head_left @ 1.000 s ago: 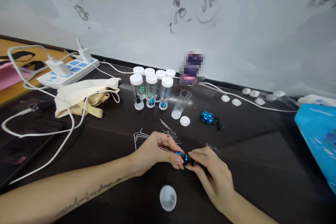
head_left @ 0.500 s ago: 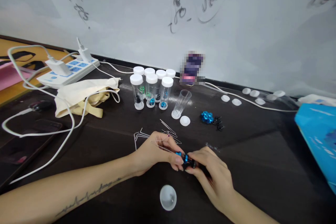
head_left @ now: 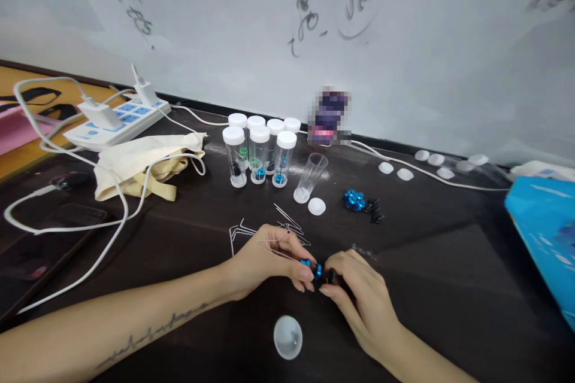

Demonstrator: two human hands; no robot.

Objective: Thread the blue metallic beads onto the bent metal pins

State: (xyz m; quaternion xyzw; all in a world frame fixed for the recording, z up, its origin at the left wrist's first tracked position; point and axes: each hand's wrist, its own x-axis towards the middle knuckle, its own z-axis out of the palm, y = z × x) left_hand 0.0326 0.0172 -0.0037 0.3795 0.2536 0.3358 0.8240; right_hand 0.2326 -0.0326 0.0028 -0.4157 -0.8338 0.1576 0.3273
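Observation:
My left hand [head_left: 278, 257] pinches a small blue and black part [head_left: 318, 271] at its left end, with a thin bent metal wire sticking out across the fingers. At the part's black right end, my right hand [head_left: 359, 296] has its thumb and fingers closed around it. Several bent wires [head_left: 242, 230] lie just behind my left hand. In front of the hands stands a small translucent cup [head_left: 287, 337] with something tiny inside. Blue pieces [head_left: 354, 200] and black screws [head_left: 374, 210] are piled behind my right hand.
Several capped clear tubes [head_left: 259, 155] stand at the back, beside an open tube [head_left: 311, 176] and a white cap [head_left: 317, 206]. More caps [head_left: 405, 174] lie back right. A power strip [head_left: 121, 122], cloth bag [head_left: 130, 161] and cables are left; a blue package [head_left: 545, 233] is right.
My right hand's fingers have shifted slightly at the black end of the part, and more of that part shows. My left hand has stayed in place.

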